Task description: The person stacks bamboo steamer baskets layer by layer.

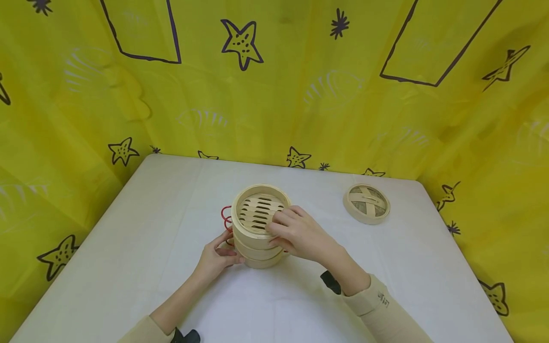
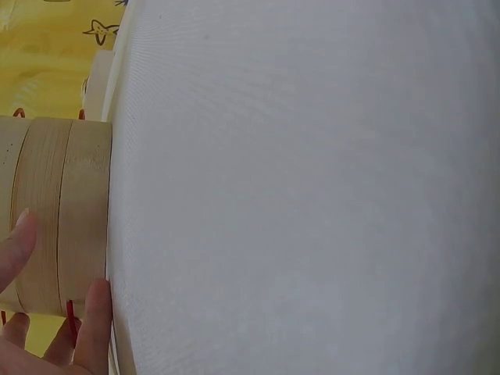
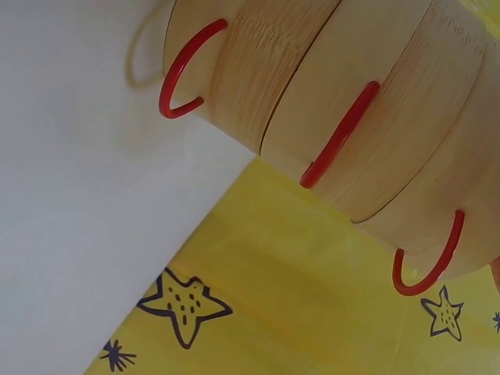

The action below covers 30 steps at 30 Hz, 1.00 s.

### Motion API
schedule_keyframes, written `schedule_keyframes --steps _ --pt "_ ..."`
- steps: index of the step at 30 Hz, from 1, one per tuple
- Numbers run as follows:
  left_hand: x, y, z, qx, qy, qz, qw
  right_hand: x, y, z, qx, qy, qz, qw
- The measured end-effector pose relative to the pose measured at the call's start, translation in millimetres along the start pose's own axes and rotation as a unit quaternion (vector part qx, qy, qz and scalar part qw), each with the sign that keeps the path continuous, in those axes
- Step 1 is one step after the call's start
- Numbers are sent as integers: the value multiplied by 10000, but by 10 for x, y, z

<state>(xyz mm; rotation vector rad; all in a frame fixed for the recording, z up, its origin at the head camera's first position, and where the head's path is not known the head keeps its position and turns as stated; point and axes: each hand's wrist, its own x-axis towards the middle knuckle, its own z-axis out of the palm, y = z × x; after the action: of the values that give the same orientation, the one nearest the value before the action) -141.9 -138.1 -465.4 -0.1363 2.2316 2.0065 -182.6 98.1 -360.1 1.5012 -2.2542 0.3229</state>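
A round bamboo steamer of stacked baskets stands on the table, its top basket uncovered and showing a slatted base. My left hand holds the stack low on its left side, thumb on the front wall and fingers by a red loop handle. At the right rim of the top basket, my right hand grips the edge, fingers over the inside and thumb outside. The right wrist view shows red loops along the baskets' side; that hand's fingers are mostly out of frame there.
A bamboo lid with a crossed woven top lies to the right on the white table. Yellow curtains printed with starfish hang behind and beside the table. Dark straps are on both wrists.
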Motion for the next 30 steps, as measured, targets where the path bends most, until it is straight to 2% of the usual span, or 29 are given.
schedule_keyframes --steps 21,30 --pt "4 7 8 -85 -18 60 9999 -5 16 -25 1 -90 -39 10000" --pt "2 13 11 -101 -12 12 9999 -31 49 -19 -13 81 -198 9998"
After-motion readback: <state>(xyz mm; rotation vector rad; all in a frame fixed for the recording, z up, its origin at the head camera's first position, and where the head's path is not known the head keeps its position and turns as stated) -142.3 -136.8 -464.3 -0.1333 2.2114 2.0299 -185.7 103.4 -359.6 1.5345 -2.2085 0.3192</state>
